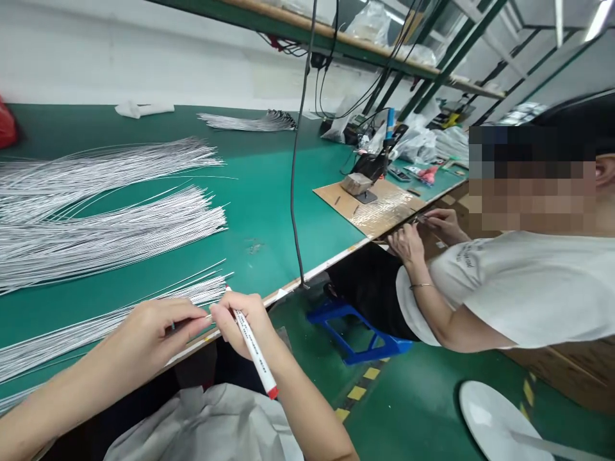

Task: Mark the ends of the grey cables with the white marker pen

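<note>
Slim white marker pen w/ red ends and small dark print (254,351) is in my right hand (247,317), clamped b/w thumb & fingers, lying slantwise, one red end hanging down over my wrist. Same hand's thumb & fingertip are pinched close, nearly meeting those of my left hand (166,326), just over the table's front edge. Left thumb & forefinger are pinched on a thin pale strand (209,315); too small to tell if R fingertips grip it too.

Just behind my L hand, the nearest bundle of thin silvery-white wires (206,288) lies along the green tabletop (262,240). Beyond it, L side: middle silvery-white wire bundle (158,221), then far silvery-white wire bundle (144,160), ends pointing R. A black hanging cable (293,179) comes down to the table edge, R of the bundles.

Further R, a brown flat board (331,195) w/ a dark clamp-like stand (377,166) on it. Next to that, a co-worker in a white T-shirt (542,282) sits on a blue plastic stool (355,352), both hands together near the edge.
</note>
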Tool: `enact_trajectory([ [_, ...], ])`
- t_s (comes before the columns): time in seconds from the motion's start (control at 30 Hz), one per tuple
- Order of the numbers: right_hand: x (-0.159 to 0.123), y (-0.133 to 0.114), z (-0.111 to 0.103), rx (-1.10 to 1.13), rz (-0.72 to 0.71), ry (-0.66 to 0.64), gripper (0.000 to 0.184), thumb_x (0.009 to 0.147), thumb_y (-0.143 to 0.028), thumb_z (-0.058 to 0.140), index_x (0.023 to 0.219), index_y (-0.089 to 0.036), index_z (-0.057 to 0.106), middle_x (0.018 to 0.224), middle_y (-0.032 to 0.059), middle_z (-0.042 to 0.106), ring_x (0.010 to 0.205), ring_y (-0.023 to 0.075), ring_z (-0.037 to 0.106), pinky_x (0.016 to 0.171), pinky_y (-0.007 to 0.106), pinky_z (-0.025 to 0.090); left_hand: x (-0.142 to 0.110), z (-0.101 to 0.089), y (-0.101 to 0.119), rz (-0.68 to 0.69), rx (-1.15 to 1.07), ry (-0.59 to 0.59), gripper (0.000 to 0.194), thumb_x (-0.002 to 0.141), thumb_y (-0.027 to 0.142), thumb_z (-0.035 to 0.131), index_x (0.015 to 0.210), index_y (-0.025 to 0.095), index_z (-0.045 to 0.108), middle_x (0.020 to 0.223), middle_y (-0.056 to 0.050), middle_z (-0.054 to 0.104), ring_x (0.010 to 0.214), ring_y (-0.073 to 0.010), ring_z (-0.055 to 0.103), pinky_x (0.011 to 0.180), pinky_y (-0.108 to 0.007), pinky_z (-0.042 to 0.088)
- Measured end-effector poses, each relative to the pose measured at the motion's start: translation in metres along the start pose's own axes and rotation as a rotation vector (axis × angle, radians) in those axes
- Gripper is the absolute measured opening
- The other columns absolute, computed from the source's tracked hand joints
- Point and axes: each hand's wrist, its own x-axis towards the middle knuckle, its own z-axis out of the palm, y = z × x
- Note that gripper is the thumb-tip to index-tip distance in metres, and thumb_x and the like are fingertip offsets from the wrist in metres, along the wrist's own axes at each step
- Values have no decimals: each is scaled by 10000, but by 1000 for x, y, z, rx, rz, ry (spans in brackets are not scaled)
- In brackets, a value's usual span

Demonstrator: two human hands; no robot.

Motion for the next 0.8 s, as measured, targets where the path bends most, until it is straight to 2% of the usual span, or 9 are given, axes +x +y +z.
enact_trajectory([
  [0.13, 1, -5, -3, -44, -94, -12, 294, 843, -289, 496, 577, -199, 407, 493, -57, 368, 462, 73, 315, 473, 209, 284, 3, -4, -2, -121, -105, -166, 357, 877, 445, 478, 736, 176, 666, 611, -9, 549, 558, -115, 486, 505, -190, 390],
  [0.27, 2, -2, -6, -111, -162, -24, 302, 855, -293, 495, 579, -199, 414, 521, -47, 372, 490, 83, 343, 502, 219, 298, 4, -4, 0, -183, -258, -143, 340, 838, 480, 528, 832, 174, 676, 653, -10, 581, 564, -117, 510, 519, -197, 416],
  [0.37, 2, 1, -6, -150, -188, -26, 315, 855, -283, 496, 565, -194, 412, 517, -43, 378, 493, 84, 359, 509, 222, 299, 2, -3, 3, -195, -181, -123, 357, 872, 474, 483, 837, 171, 668, 635, -5, 586, 573, -114, 511, 524, -191, 394],
  [0.43, 1, 3, -6, -135, -146, -25, 336, 857, -294, 499, 550, -190, 414, 501, -44, 384, 480, 81, 359, 500, 222, 294, 1, -2, 6, -132, -68, -109, 369, 904, 446, 436, 819, 169, 665, 637, -4, 590, 573, -109, 503, 523, -190, 366],
  [0.6, -2, 6, -1, 56, 100, -33, 420, 892, -385, 450, 523, -186, 427, 422, -45, 419, 421, 78, 384, 469, 212, 311, 1, 3, 13, 89, 186, 31, 361, 933, 315, 400, 736, 142, 649, 643, -3, 571, 573, -91, 457, 544, -202, 307],
  [0.7, -4, 9, 0, 154, 164, -22, 440, 908, -450, 401, 569, -180, 478, 405, -37, 469, 405, 84, 404, 459, 209, 322, 1, 2, 13, 74, 159, 39, 364, 942, 311, 391, 748, 149, 654, 626, 10, 557, 557, -80, 447, 535, -201, 291],
  [0.8, -8, 13, -2, 184, 182, 7, 412, 904, -480, 398, 669, -173, 539, 410, -34, 510, 397, 90, 417, 461, 214, 327, -2, 0, 11, -19, 35, 22, 347, 930, 359, 414, 787, 155, 654, 644, 15, 575, 536, -73, 452, 495, -199, 275],
])
